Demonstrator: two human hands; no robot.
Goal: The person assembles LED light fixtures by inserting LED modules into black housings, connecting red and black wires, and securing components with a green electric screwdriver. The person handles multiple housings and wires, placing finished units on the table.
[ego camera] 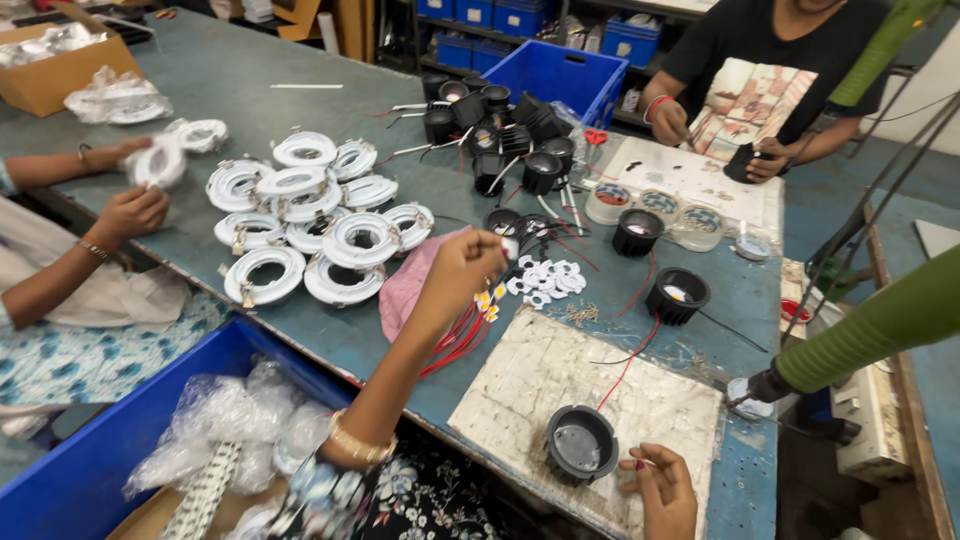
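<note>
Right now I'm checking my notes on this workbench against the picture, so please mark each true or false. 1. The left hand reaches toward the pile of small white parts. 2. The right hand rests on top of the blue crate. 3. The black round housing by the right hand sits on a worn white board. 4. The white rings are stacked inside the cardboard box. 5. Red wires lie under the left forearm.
1. True: the left hand is raised just beside the small white parts.
2. False: the right hand lies beside the black round housing; the blue crate stands far across the table.
3. True: it sits on the white board.
4. False: the white rings lie spread on the table.
5. True: red wires run beneath it.
</note>
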